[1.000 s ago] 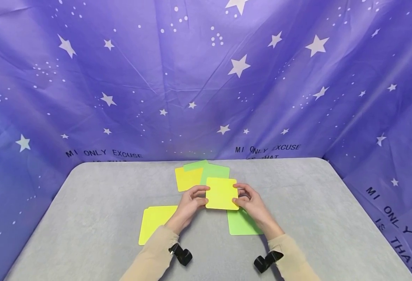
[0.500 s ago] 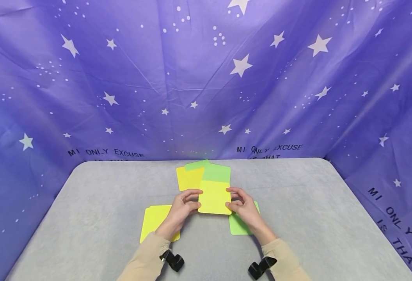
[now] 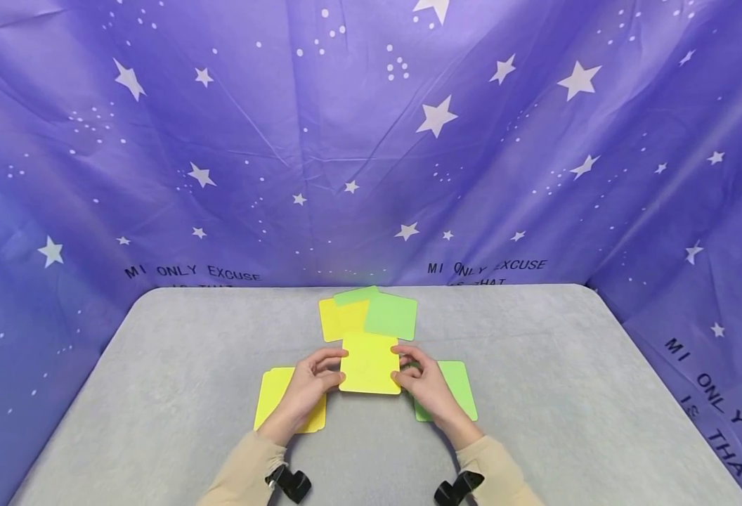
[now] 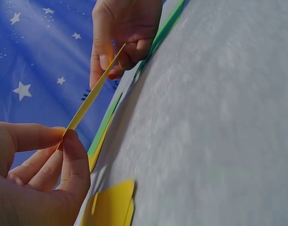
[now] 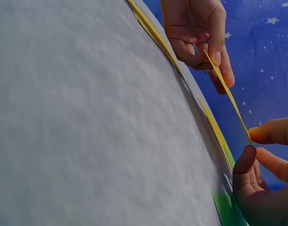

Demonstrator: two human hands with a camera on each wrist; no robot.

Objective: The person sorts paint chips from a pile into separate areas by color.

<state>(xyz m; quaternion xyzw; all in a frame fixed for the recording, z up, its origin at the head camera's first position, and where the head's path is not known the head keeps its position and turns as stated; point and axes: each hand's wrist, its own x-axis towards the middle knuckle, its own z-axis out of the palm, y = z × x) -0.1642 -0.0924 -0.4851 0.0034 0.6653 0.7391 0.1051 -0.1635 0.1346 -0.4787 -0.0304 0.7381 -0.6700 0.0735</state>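
Observation:
A square yellow card point(image 3: 369, 365) is held up between both hands in the middle of the head view. My left hand point(image 3: 308, 383) pinches its left edge between thumb and fingers; my right hand point(image 3: 426, 383) pinches the right edge the same way. In the left wrist view the yellow card point(image 4: 90, 99) shows nearly edge-on, raised above the table. Below my left hand lies a small pile of yellow cards point(image 3: 272, 390), partly covered by the wrist. A green card point(image 3: 459, 386) lies beneath my right hand, partly hidden by it.
Farther back on the grey table point(image 3: 567, 393), a green card point(image 3: 391, 316) overlaps a yellow card point(image 3: 339, 320), and another green card point(image 3: 353, 296) shows behind them. A purple star-patterned cloth point(image 3: 371, 140) hangs behind the table and along both sides.
Both hands have moved left and slightly nearer with the yellow card between them. More of the back green card and of the green card on the right now shows.

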